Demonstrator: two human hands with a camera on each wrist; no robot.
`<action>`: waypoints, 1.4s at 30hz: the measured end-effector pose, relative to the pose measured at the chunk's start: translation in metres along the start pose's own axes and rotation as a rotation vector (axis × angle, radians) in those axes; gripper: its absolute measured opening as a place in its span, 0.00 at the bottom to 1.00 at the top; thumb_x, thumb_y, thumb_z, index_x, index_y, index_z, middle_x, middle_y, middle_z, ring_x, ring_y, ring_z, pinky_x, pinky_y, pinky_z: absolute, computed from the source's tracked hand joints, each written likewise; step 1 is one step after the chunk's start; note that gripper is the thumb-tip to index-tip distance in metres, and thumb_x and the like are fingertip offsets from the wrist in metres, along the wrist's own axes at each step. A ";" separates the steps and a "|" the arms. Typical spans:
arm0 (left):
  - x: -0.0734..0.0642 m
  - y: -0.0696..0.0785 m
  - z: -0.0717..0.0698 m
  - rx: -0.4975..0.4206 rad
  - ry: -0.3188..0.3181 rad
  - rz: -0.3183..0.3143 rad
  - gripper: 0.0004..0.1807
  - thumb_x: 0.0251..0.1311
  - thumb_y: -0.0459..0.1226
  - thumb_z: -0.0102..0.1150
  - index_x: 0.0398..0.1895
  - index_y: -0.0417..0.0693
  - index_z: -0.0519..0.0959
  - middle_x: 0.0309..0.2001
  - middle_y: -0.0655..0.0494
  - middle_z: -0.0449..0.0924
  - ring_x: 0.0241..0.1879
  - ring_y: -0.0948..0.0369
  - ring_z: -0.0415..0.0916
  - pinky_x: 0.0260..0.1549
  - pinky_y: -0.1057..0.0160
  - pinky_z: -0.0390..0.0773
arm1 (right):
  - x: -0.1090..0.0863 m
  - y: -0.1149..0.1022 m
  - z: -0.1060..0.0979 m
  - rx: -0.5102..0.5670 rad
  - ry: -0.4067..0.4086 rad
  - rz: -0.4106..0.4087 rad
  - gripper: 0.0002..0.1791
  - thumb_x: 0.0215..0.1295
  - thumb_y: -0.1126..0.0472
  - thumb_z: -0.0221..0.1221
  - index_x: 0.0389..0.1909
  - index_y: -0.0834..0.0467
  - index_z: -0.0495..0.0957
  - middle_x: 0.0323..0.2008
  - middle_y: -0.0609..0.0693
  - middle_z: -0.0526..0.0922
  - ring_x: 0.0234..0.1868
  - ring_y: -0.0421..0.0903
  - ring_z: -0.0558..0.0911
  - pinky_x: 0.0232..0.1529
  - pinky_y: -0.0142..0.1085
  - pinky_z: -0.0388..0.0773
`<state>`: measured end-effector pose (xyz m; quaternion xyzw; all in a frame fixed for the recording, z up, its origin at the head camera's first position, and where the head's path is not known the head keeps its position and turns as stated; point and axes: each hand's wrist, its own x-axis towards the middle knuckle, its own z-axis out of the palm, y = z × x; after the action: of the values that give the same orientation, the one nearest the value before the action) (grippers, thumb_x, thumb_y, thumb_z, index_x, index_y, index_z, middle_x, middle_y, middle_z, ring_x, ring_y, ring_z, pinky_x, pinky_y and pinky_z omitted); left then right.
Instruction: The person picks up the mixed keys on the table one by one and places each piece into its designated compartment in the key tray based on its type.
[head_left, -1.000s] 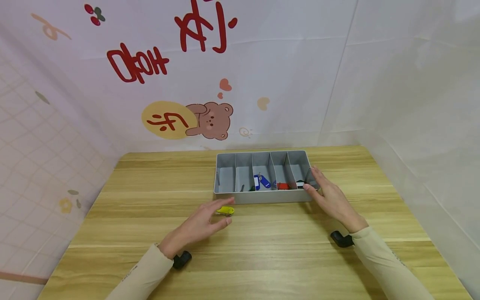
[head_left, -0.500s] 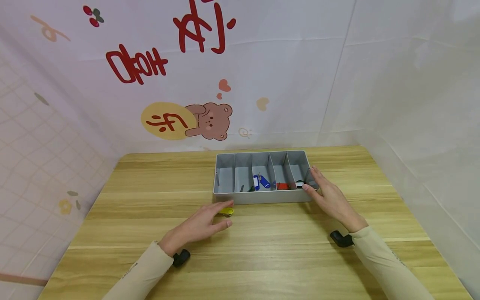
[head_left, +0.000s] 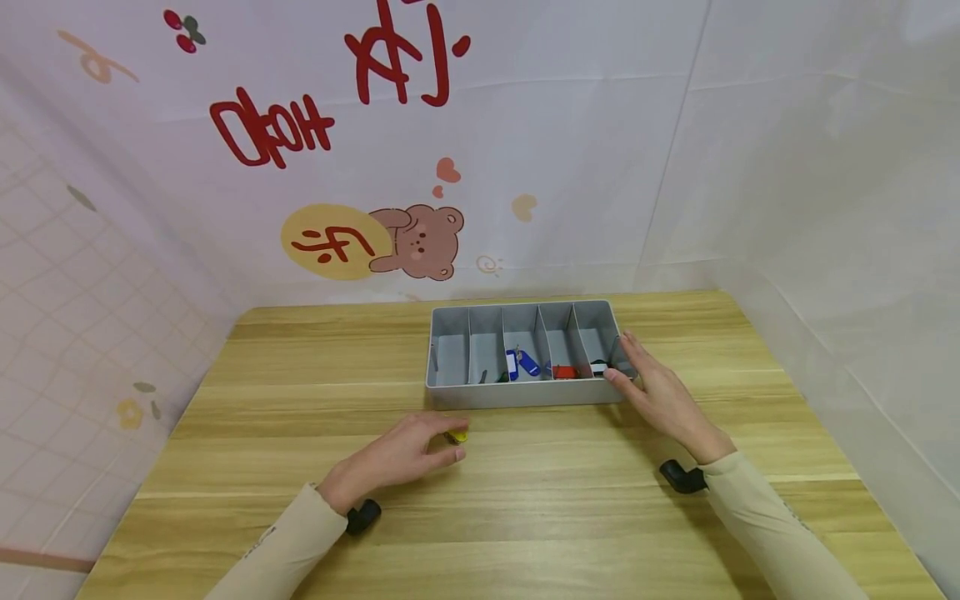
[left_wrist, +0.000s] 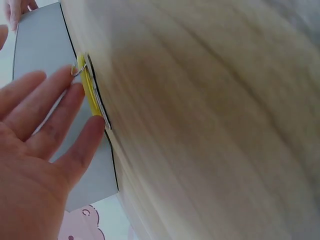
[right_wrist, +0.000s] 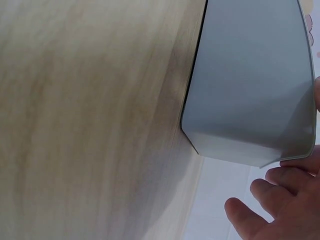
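A yellow key tag (head_left: 457, 436) with a metal ring lies on the table in front of the grey divided box (head_left: 525, 395). My left hand (head_left: 405, 448) reaches over it, fingers extended and fingertips right at the tag; the hand partly hides it in the head view. In the left wrist view the same yellow tag (left_wrist: 89, 85) lies flat along the fingertips. My right hand (head_left: 663, 404) holds the box's front right corner, thumb over the front rim and fingers along the right end. In the right wrist view those fingers (right_wrist: 292, 182) bend beside the end wall.
Inside the box are blue key tags (head_left: 528, 362) in the middle compartment, a red tag (head_left: 566, 372) to their right, and a black-and-white item (head_left: 599, 368) in the right compartment. A printed wall sheet (head_left: 570, 167) rises behind the wooden table (head_left: 540, 508).
My left hand has drawn slightly toward the body, and the yellow key tag has slid with it, away from the box. The right hand stays at the box corner.
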<state>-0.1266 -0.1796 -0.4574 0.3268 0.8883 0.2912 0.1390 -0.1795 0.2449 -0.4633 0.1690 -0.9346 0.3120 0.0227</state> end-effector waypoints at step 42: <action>0.008 -0.010 0.008 0.183 0.072 0.132 0.03 0.67 0.35 0.69 0.40 0.52 0.87 0.45 0.62 0.82 0.47 0.62 0.78 0.51 0.59 0.80 | 0.001 -0.002 -0.004 -0.007 -0.014 0.002 0.45 0.79 0.44 0.55 0.81 0.67 0.48 0.80 0.66 0.50 0.78 0.69 0.56 0.71 0.65 0.57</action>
<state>-0.1340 -0.1768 -0.4699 0.3853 0.8922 0.2289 0.0568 -0.1803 0.2454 -0.4593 0.1701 -0.9360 0.3077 0.0163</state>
